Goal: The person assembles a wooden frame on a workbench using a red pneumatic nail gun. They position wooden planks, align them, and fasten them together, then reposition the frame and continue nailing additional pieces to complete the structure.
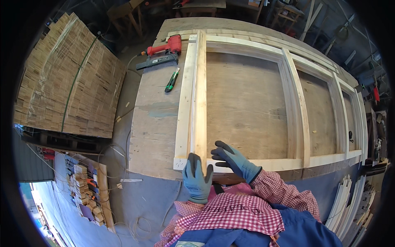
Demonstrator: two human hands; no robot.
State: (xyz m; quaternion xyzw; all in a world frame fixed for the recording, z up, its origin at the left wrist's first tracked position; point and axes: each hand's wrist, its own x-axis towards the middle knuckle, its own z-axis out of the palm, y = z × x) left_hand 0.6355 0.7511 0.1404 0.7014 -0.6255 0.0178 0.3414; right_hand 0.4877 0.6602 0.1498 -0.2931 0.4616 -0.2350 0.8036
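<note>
A pale wooden frame with crosspieces lies on a plywood-topped table. Near its left end a loose-looking wooden board runs lengthwise beside the end member. My left hand, in a blue-grey and black work glove, rests at the board's near end, fingers over it; whether it grips the board is unclear. My right hand, gloved alike, hovers over the frame's near rail with fingers spread and nothing in them. A red pneumatic nailer and a green and black utility knife lie on the table at left.
Long wooden strips lie along the table's far side. A wrapped stack of wood pieces stands on a pallet at left. The nailer's air hose drops to the floor, where hoses coil. Offcuts are piled lower left.
</note>
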